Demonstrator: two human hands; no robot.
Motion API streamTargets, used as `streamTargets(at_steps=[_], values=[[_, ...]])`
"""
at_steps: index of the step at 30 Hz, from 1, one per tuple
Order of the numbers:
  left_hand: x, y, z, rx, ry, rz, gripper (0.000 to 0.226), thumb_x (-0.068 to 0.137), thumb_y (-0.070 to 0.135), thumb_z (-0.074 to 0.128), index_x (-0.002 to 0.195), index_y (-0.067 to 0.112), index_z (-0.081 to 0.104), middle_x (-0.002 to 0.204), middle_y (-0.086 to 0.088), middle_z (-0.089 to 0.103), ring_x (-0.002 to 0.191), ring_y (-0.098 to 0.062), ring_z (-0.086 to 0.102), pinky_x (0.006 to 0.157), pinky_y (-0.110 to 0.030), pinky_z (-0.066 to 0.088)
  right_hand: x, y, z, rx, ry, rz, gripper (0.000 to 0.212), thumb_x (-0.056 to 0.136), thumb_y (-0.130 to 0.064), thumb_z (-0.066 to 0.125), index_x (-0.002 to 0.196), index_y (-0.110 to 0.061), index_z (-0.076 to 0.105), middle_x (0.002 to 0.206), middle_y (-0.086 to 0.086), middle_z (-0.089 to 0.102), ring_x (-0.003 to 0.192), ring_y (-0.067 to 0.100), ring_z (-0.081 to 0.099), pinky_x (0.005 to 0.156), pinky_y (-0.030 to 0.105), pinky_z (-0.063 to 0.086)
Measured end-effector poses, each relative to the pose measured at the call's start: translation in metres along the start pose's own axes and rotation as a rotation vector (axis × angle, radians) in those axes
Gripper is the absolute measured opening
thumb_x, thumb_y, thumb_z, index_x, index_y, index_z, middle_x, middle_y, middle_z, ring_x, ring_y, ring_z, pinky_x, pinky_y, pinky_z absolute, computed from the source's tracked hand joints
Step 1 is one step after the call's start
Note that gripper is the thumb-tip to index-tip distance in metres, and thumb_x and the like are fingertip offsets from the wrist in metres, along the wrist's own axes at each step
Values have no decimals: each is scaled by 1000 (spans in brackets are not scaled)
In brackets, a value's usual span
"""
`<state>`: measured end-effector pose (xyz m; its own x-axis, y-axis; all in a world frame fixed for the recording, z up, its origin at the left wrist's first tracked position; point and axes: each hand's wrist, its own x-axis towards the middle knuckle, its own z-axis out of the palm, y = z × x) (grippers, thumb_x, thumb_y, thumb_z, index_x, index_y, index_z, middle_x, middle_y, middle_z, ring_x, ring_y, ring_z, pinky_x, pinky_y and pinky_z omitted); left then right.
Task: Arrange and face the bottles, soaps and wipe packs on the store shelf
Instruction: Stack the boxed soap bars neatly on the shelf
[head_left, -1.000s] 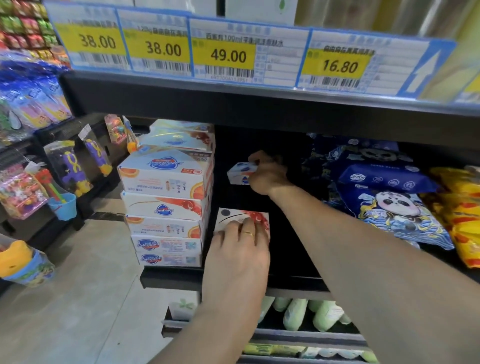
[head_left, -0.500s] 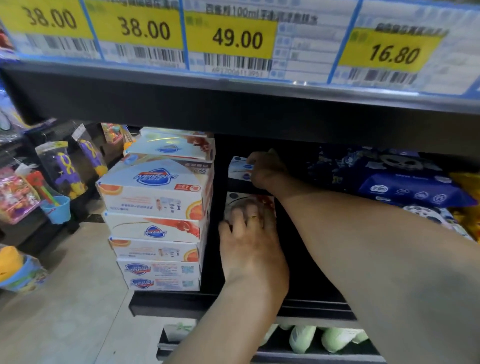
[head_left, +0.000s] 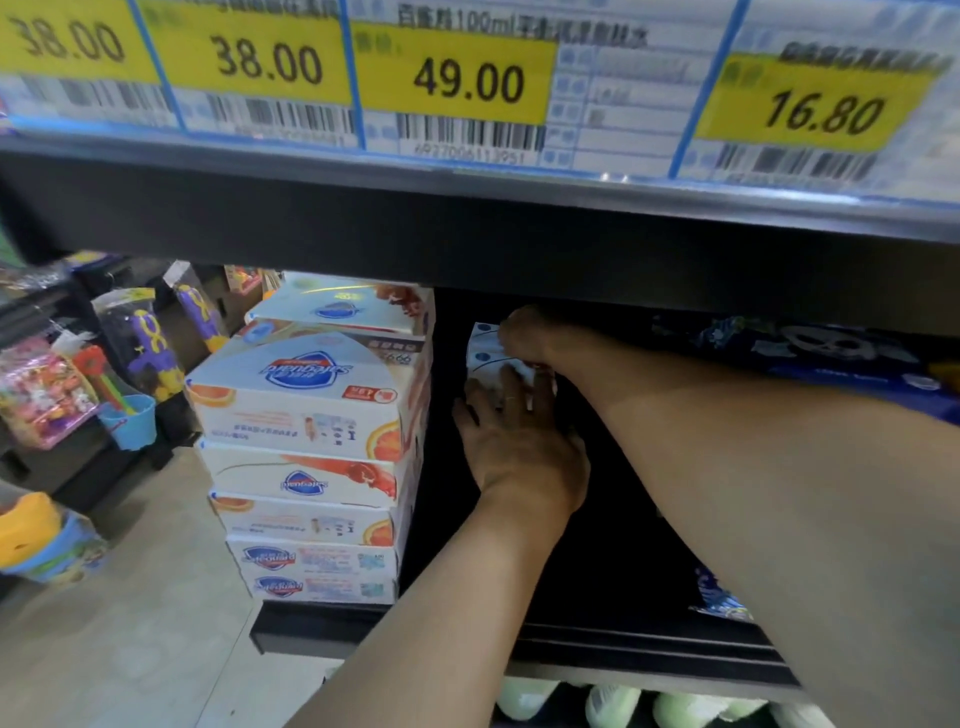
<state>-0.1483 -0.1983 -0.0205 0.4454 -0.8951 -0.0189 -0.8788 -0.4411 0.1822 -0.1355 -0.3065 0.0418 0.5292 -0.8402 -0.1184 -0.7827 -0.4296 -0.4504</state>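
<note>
A tall stack of white soap boxes (head_left: 306, 415) with blue logos stands at the left end of the black shelf (head_left: 613, 551). Deep in the shelf's dark gap, my left hand (head_left: 519, 447) lies flat with straight fingers on a white soap box (head_left: 511, 371), most of which it hides. Just behind and above, my right hand (head_left: 530, 338) grips a small white and blue soap box (head_left: 483, 345). The two boxes touch or nearly touch. Dark blue wipe packs (head_left: 831, 353) lie to the right, behind my right forearm.
The upper shelf's edge with yellow price tags (head_left: 457, 83) hangs low over the gap. Pale green bottles (head_left: 613, 704) stand on the shelf below. Toys hang on a rack (head_left: 130, 358) across the tiled aisle at left. Another blue pack (head_left: 719, 603) lies near the shelf's front.
My left hand has slid the flat soap box deeper into the shelf, up against the small box in my right hand. The view has come closer to the shelf.
</note>
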Motion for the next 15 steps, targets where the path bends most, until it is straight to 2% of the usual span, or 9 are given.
streamTargets(at_steps=[7, 10, 13, 15], values=[[11, -4, 4, -18, -21, -39, 69, 106, 57, 22, 161, 37, -13, 172, -3, -17, 156, -43, -9, 124, -59, -1, -10, -2, -4, 61, -36, 20, 42, 111, -10, 28, 146, 8, 44, 152, 26, 45, 142, 38, 41, 111, 38, 34], [14, -3, 3, -35, -41, -41, 69, 106, 56, 23, 162, 36, -13, 172, -3, -17, 155, -44, -10, 124, -59, -1, -12, -5, -4, 54, -55, 27, 42, 112, -12, 28, 143, 6, 48, 148, 25, 50, 138, 37, 47, 108, 37, 38], [16, -3, 2, -57, -60, -34, 69, 106, 56, 23, 163, 35, -10, 172, -4, -16, 155, -45, -10, 124, -58, 0, -14, -7, -4, 41, -61, 36, 41, 112, -17, 28, 140, 0, 53, 139, 20, 58, 116, 30, 60, 92, 34, 45], [12, -3, 0, -75, -74, -28, 69, 106, 56, 23, 163, 33, -9, 172, -4, -17, 155, -44, -11, 125, -58, 2, -20, -9, -3, 55, -48, 57, 42, 110, -19, 31, 144, -4, 50, 133, 18, 60, 96, 23, 58, 75, 30, 44]])
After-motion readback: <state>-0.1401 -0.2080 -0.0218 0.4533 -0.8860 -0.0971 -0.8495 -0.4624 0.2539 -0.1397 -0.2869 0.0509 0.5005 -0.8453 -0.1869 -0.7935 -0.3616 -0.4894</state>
